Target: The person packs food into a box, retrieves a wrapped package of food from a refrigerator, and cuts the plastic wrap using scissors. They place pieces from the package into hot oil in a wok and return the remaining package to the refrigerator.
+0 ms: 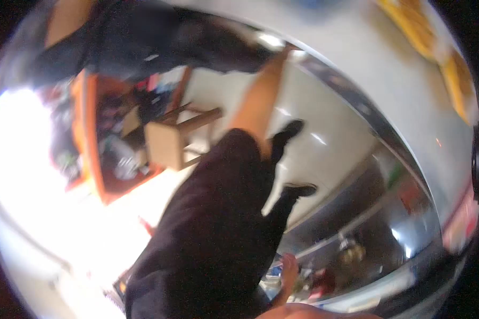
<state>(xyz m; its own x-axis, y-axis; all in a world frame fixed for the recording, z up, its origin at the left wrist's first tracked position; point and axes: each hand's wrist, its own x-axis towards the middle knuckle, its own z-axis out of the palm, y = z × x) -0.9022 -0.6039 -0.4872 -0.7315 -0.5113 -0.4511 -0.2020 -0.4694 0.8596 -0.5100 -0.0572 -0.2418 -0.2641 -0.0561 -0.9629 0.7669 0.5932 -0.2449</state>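
My left arm comes out of a black sleeve and reaches to the edge of a pale counter. At its far end my left hand is small and blurred, and its fingers cannot be made out. Low in the view, my right hand is beside blurred small items near the metal-fronted unit. Its fingers are smeared, and anything it holds is hidden. My black-clothed body fills the lower middle, with two dark shoes on the pale floor.
A wooden stool stands near an orange-framed shelf holding mixed items. Another person in dark clothing is at the upper left. Yellow objects lie on the counter. Strong glare covers the left side.
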